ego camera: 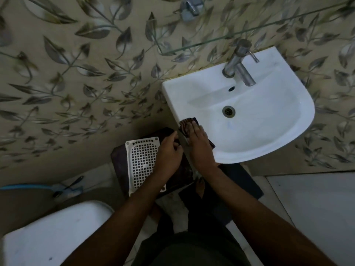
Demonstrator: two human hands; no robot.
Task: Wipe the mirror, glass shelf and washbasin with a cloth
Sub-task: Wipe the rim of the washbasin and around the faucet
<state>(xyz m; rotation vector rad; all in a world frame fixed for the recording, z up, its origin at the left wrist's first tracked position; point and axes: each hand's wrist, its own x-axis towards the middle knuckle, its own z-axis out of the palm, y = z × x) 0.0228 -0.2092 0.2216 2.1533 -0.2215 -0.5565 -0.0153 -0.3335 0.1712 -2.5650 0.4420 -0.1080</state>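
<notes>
Right hand (198,140) flat on cloth (186,125) — washbasin (269,135) rim; left hand (169,150) beside.

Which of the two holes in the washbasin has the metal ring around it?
The larger round drain at the bottom of the washbasin has the metal ring. The other, a small dark overflow hole, sits higher up just below the tap and has no ring.
</notes>
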